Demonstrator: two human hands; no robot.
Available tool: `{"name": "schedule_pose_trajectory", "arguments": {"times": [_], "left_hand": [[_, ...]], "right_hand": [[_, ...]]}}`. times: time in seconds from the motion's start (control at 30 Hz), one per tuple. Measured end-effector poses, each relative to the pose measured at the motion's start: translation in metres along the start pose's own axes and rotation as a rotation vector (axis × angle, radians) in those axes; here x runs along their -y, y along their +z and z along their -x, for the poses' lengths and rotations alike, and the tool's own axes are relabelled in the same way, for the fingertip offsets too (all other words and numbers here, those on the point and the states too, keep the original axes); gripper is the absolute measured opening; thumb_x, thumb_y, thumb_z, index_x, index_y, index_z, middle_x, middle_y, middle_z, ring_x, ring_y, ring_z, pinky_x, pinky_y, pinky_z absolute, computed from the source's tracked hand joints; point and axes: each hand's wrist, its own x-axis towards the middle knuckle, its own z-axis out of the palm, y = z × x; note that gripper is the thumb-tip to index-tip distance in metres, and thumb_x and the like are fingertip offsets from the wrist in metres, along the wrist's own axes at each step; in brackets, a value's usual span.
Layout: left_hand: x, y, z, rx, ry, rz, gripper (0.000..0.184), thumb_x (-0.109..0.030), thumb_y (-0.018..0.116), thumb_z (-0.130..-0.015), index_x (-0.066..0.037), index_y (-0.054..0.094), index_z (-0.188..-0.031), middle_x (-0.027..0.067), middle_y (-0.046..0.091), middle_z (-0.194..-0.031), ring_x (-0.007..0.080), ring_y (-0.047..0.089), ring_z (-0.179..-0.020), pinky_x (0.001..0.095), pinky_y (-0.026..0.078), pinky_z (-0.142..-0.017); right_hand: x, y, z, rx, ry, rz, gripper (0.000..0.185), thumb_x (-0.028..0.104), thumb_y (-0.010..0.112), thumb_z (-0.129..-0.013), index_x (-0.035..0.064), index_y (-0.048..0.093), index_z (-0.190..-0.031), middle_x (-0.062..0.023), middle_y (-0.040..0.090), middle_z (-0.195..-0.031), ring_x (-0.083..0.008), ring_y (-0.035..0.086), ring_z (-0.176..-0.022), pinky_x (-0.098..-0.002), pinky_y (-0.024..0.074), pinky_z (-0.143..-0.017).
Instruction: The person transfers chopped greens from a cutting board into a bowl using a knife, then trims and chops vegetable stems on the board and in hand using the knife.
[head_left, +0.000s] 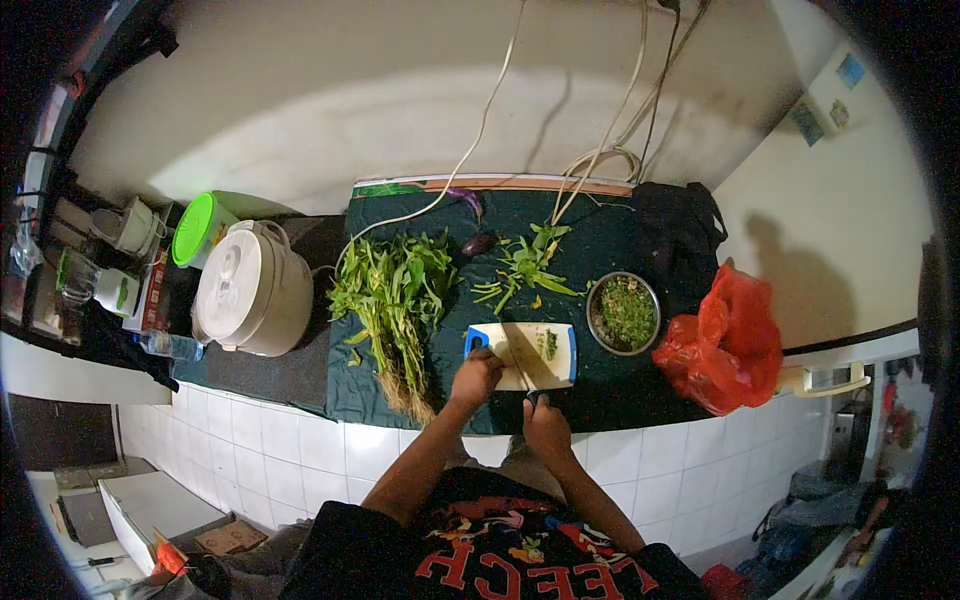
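Observation:
A white cutting board (512, 332) with blue ends lies near the table's front edge. My right hand (545, 420) is closed around the dark handle of a knife (521, 366), whose blade slants over the board. My left hand (478, 374) rests on the board's left part with its fingers curled in; what they hold, if anything, is hidden. A small heap of chopped greens (547, 344) sits on the board, right of the blade. Just beyond the board's right corner stands a metal bowl (656, 300) of chopped greens (627, 315).
Left of the board lies a big bunch of rooted leafy greens (395, 300). Loose leafy stems (527, 265) and purple eggplants (479, 243) lie behind it. A red plastic bag (720, 340) is at right, a white rice cooker (255, 290) at left. Cables (480, 130) hang from the wall.

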Motion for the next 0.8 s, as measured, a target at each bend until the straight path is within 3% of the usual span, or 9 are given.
{"name": "schedule_pose_trajectory", "arguments": {"times": [0.23, 0.37, 0.53, 0.67, 0.77, 0.8], "left_hand": [[0.0, -0.005, -0.009, 0.116, -0.168, 0.099, 0.013, -0.01, 0.065, -0.075, -0.005, 0.071, -0.086, 0.0147, 0.065, -0.091, 0.0349, 0.061, -0.09, 0.0427, 0.05, -0.081], [-0.007, -0.007, -0.014, 0.111, -0.233, 0.104, 0.014, -0.013, 0.068, -0.075, -0.004, 0.071, -0.084, 0.0186, 0.066, -0.083, 0.0374, 0.064, -0.08, 0.0445, 0.052, -0.074], [-0.004, -0.003, -0.024, 0.181, -0.373, 0.089, 0.017, -0.017, 0.07, -0.074, -0.004, 0.071, -0.085, 0.0216, 0.065, -0.079, 0.0386, 0.065, -0.073, 0.0455, 0.053, -0.067], [-0.006, -0.007, -0.029, 0.195, -0.422, 0.007, 0.018, -0.019, 0.073, -0.073, -0.005, 0.071, -0.083, 0.0194, 0.067, -0.08, 0.0367, 0.067, -0.075, 0.0446, 0.054, -0.069], [-0.008, -0.008, -0.033, 0.22, -0.483, 0.002, 0.02, -0.021, 0.076, -0.071, -0.005, 0.07, -0.081, 0.0181, 0.068, -0.083, 0.0351, 0.067, -0.077, 0.0439, 0.054, -0.071], [-0.007, -0.009, -0.034, 0.242, -0.501, -0.023, 0.022, -0.021, 0.078, -0.07, -0.005, 0.07, -0.081, 0.0175, 0.069, -0.084, 0.0343, 0.068, -0.079, 0.0435, 0.055, -0.072]], "right_hand": [[0.014, -0.004, -0.003, 0.082, 0.068, 0.025, 0.042, 0.036, 0.043, -0.098, -0.0044, 0.049, -0.103, -0.0289, 0.063, -0.079, -0.0464, 0.064, -0.076, -0.0546, 0.0513, -0.068], [-0.003, 0.03, -0.012, 0.049, 0.046, -0.113, 0.038, 0.033, 0.045, -0.098, -0.0048, 0.049, -0.1, -0.0286, 0.064, -0.078, -0.0455, 0.064, -0.073, -0.0546, 0.0514, -0.065], [0.013, 0.006, -0.027, 0.018, -0.182, -0.071, 0.038, 0.031, 0.045, -0.098, -0.0071, 0.048, -0.103, -0.0311, 0.063, -0.082, -0.0451, 0.065, -0.077, -0.0526, 0.0523, -0.067], [0.017, 0.006, -0.026, 0.055, -0.126, -0.057, 0.036, 0.028, 0.047, -0.097, -0.0073, 0.049, -0.103, -0.0298, 0.063, -0.08, -0.0437, 0.065, -0.075, -0.049, 0.0529, -0.062], [-0.008, 0.04, -0.029, 0.005, -0.137, -0.1, 0.034, 0.026, 0.048, -0.096, -0.007, 0.05, -0.102, -0.0287, 0.063, -0.079, -0.0431, 0.064, -0.072, -0.0482, 0.052, -0.06], [-0.01, 0.043, -0.033, -0.156, -0.296, -0.054, 0.034, 0.026, 0.047, -0.097, -0.0073, 0.05, -0.104, -0.0288, 0.063, -0.08, -0.0442, 0.064, -0.073, -0.0502, 0.0514, -0.062]]}}
